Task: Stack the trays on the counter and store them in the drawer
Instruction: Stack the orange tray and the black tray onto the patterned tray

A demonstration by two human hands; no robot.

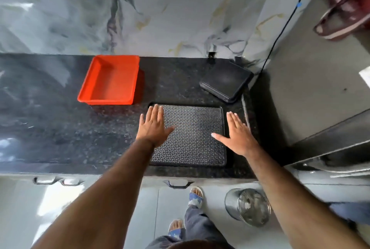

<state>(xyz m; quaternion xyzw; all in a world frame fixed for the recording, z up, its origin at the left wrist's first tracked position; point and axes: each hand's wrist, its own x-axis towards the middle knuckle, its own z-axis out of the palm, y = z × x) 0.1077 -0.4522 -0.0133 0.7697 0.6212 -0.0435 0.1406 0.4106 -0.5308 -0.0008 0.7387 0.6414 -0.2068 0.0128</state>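
Item 1: patterned tray (192,136), black w/ woven texture, flat on dark counter (60,128) near its front edge; I take it as landmark.
Item 2: left hand (154,126), fingers spread, palm down over tray's left edge; holding nothing; can't tell if it touches.
Item 3: right hand (238,136), fingers spread, just right of tray's right edge, thumb tip over the rim; holding nothing.
Item 4: red tray (110,80), deep, empty, behind-left of landmark, apart from it.
Item 5: plain black tray (227,80), behind-right of landmark, set askew, near wall.
Item 6: drawer handle (178,184), below counter edge, in front of landmark.
Item 7: metal bin (248,206) on floor, front-right of landmark.
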